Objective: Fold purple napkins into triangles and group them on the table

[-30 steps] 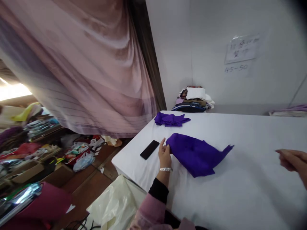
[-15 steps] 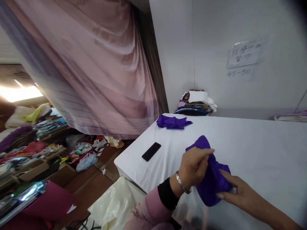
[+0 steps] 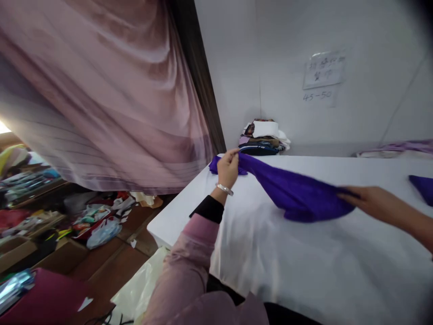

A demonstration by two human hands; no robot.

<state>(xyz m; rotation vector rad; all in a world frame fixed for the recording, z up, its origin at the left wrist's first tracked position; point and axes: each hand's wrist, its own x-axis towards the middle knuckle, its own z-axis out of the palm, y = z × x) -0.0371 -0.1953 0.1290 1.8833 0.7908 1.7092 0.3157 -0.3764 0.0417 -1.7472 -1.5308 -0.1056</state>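
Observation:
A purple cloth napkin (image 3: pixel 294 192) is stretched between my two hands above the white-covered table (image 3: pixel 270 257). My left hand (image 3: pixel 228 169) pinches one end at the far left of the table, with a silver bangle on its wrist. At the right, my right hand (image 3: pixel 367 201) grips the opposite end, its fingertips partly covered by fabric. The napkin's middle sags between them. Behind my left hand lies another crumpled purple cloth (image 3: pixel 214 165), mostly hidden.
Folded textiles (image 3: pixel 262 140) are stacked against the wall. A purple piece (image 3: pixel 422 187) lies at the right edge, and lilac cloth (image 3: pixel 406 146) behind it. A pink curtain (image 3: pixel 135 99) hangs left. Boxes and bags (image 3: pixel 104 232) crowd the floor. A handwritten sign (image 3: pixel 324 70) is on the wall.
My hands have moved apart, left hand up and leftward, right hand up and rightward, spreading the bunched napkin. The black phone is now hidden by my left arm. The view has turned rightward.

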